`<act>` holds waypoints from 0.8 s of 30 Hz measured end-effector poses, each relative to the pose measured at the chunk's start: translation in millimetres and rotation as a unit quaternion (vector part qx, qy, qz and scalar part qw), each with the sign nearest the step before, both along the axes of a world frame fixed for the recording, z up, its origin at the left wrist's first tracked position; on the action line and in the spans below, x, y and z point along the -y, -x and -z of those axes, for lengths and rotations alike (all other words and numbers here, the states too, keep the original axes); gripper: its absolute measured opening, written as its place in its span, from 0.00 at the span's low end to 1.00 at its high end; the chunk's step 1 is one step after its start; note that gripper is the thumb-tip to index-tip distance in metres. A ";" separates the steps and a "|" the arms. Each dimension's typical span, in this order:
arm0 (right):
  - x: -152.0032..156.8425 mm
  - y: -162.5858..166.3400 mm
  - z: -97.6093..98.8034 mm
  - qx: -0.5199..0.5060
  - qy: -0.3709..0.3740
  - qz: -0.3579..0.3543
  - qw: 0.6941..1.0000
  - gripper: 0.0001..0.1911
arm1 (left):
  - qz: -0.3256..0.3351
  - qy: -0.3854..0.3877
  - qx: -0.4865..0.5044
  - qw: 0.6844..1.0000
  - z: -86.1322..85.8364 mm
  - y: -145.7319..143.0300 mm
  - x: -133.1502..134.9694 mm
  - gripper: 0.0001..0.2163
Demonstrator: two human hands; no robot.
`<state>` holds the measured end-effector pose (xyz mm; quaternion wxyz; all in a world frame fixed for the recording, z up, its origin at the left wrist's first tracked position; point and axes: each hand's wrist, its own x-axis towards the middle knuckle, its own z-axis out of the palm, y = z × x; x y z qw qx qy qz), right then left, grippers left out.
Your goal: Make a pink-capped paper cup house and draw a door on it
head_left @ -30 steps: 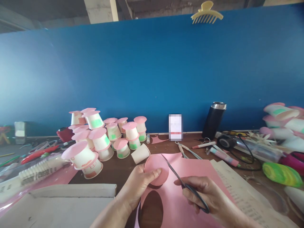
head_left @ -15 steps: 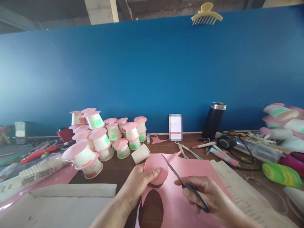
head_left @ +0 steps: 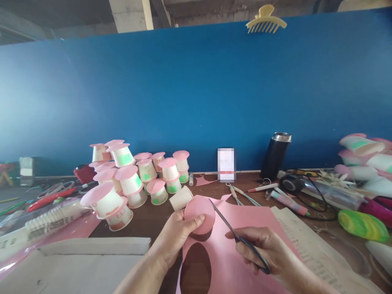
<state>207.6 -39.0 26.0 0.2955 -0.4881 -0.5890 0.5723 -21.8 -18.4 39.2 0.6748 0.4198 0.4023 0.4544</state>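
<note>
My left hand (head_left: pixel 176 234) pinches a round pink paper disc (head_left: pixel 203 206), thumb on top and fingers hidden beneath. The disc lies at the far edge of a pink paper sheet (head_left: pixel 239 265); I cannot tell if the two are joined. An oval hole (head_left: pixel 196 267) in the sheet shows the brown table. My right hand (head_left: pixel 263 245) grips dark-handled scissors (head_left: pixel 226 222), fingers around the handles. Their blades point up and left, tips at the disc's right edge. A white paper cup (head_left: pixel 181 199) lies tipped just beyond my left hand.
Stacked white cups with pink paper tops (head_left: pixel 130 179) stand at left, above a white box (head_left: pixel 98 265). A phone (head_left: pixel 226 165) leans on the blue partition (head_left: pixel 196 90). Right of it are pliers (head_left: pixel 241 194), a black flask (head_left: pixel 275 157), markers (head_left: pixel 290 203) and a printed sheet (head_left: pixel 321 245).
The disc and my left hand have moved slightly up and left. The sheet's far edge has shifted with them, while my right hand and the scissors stay almost in place.
</note>
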 end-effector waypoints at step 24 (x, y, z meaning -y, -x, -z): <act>1.5 8.7 -2.3 0.003 -0.009 0.000 1.000 0.22 | -0.165 0.016 0.034 0.986 30.1 -15.5 -2.7 0.15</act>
